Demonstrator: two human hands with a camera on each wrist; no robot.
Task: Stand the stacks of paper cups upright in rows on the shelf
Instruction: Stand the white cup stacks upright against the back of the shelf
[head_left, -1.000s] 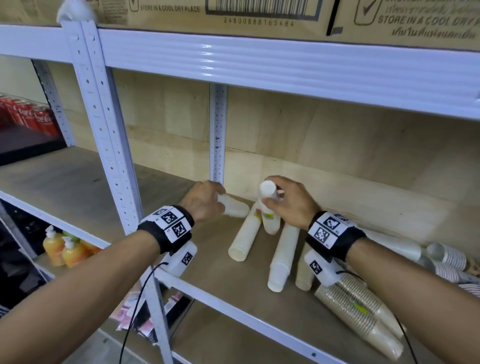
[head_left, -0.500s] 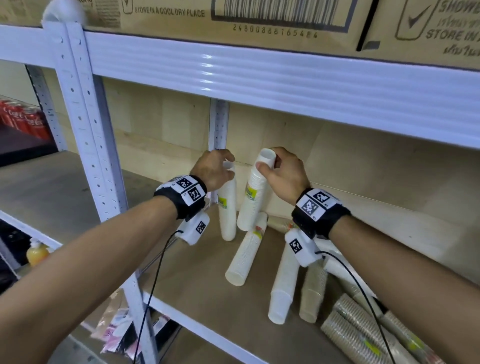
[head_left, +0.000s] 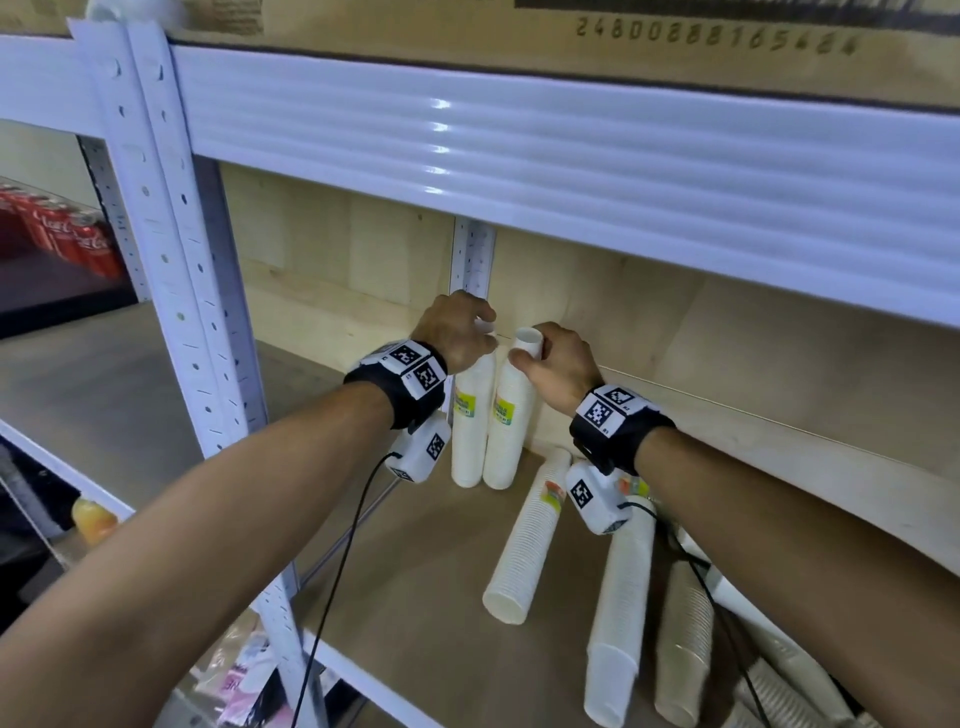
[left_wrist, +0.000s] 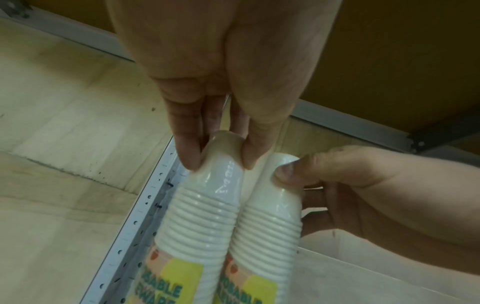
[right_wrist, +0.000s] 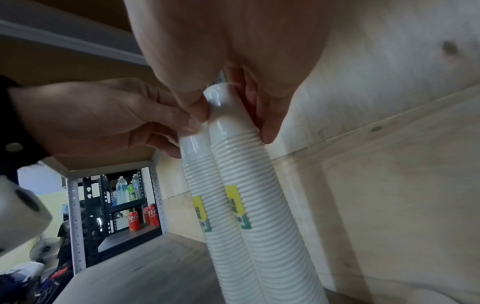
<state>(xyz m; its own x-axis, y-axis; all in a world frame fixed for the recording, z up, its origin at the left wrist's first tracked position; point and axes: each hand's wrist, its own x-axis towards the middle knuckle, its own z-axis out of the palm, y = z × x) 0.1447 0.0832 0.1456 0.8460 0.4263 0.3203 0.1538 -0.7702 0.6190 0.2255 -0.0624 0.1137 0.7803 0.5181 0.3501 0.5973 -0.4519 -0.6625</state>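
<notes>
Two white paper cup stacks stand upright side by side at the back of the wooden shelf (head_left: 415, 597), touching each other. My left hand (head_left: 483, 332) pinches the top of the left stack (head_left: 467, 436), fingers and thumb curled round its top cup (left_wrist: 223, 158). My right hand (head_left: 524, 353) pinches the top of the right stack (head_left: 506, 441), as the right wrist view shows (right_wrist: 228, 111). Both stacks carry a yellow label. Beside them lie a white stack (head_left: 530, 535), a second white stack (head_left: 618, 613) and a brown stack (head_left: 683, 639).
A white rear post (head_left: 471, 254) rises just behind the upright stacks. The front post (head_left: 176, 260) stands to the left and the upper shelf beam (head_left: 571, 156) hangs low overhead. Red cola cans (head_left: 62, 234) sit far left. More lying stacks crowd the lower right corner (head_left: 789, 686).
Both hands raised their stacks from lying and leaning to upright and brought them together against the back wall by the rear post.
</notes>
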